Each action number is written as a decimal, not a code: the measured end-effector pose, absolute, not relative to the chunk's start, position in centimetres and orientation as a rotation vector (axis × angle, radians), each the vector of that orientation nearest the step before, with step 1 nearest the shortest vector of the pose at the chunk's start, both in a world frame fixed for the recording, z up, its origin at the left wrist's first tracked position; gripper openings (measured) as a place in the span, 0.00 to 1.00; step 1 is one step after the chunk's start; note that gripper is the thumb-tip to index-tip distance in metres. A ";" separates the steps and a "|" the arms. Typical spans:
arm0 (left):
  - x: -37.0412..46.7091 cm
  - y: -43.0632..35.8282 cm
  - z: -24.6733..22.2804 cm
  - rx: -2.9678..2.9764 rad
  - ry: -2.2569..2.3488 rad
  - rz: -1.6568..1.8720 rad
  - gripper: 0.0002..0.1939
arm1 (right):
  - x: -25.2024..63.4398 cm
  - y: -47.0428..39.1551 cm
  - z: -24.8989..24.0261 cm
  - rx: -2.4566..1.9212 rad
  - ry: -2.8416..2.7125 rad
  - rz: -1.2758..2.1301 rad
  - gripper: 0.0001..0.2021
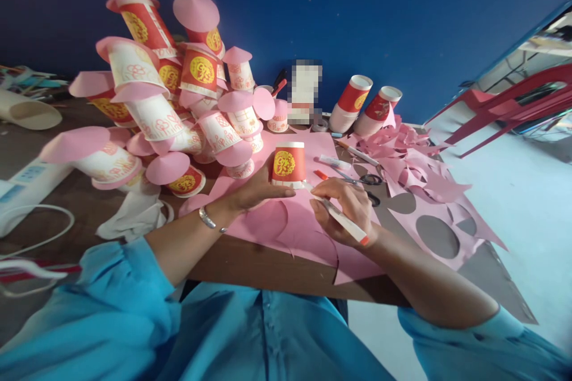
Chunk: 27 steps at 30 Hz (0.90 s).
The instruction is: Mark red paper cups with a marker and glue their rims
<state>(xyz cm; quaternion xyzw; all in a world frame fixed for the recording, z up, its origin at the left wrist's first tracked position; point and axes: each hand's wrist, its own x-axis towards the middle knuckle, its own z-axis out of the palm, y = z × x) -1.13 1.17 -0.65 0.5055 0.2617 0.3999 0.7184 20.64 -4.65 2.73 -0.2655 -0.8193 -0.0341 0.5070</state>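
Note:
A red and white paper cup (289,165) with a round yellow emblem is gripped in my left hand (261,187), thumb across its lower edge. Its narrower end faces up. My right hand (346,205) is closed around a white marker (346,225) with an orange end, and the tip reaches the lower right edge of the cup. Beneath both hands lie sheets of pink paper (308,232) with curved cut edges. Just beyond my right hand are scissors (369,180) with black handles and a white capped pen (334,162).
On the left, several paper cups with pink cone tops (167,168) are piled up. Two cup stacks (343,119) stand by the blue wall. Pink scraps (415,161) cover the table's right side. A crumpled white cloth (134,214) lies left; a red chair (504,95) stands right.

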 end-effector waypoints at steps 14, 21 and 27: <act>-1.2 1.2 -1.0 1.153 0.599 0.847 0.44 | 20.4 -4.6 2.7 -0.609 -2.013 -0.070 0.11; -1.2 1.1 -0.8 1.169 0.608 0.850 0.44 | 20.2 -4.6 2.5 -0.641 -2.029 -0.084 0.07; -1.1 1.0 -0.7 1.161 0.617 0.841 0.45 | 20.4 -4.9 2.7 -0.683 -2.069 0.003 0.08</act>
